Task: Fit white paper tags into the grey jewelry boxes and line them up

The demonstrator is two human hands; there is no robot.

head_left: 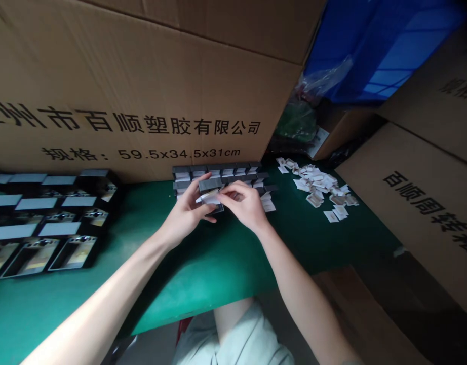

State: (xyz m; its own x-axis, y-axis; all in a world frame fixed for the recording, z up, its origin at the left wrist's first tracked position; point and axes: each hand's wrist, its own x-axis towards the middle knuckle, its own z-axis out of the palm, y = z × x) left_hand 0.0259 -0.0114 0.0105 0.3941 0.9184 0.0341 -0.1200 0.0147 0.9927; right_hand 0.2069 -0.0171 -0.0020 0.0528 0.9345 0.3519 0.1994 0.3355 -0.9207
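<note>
Near the middle of the green table, my left hand (186, 208) is closed around a small dark box (210, 184), its thumb at the near side. My right hand (244, 204) pinches the edge of a white piece (210, 197) at the front of that box. Whether the piece is inside the box or only against it, I cannot tell. Just behind my hands stand rows of similar dark boxes (237, 170) with white showing in them. A few white pieces (268, 202) lie right of my right hand.
Loose white pieces (317, 182) are heaped on the green table (233, 263) to the right. Larger black open-fronted cases (72, 252) stand in rows at left. A big cardboard box (142, 76) walls the back; another carton (416, 203) stands at right. Behind is a blue crate (355, 45).
</note>
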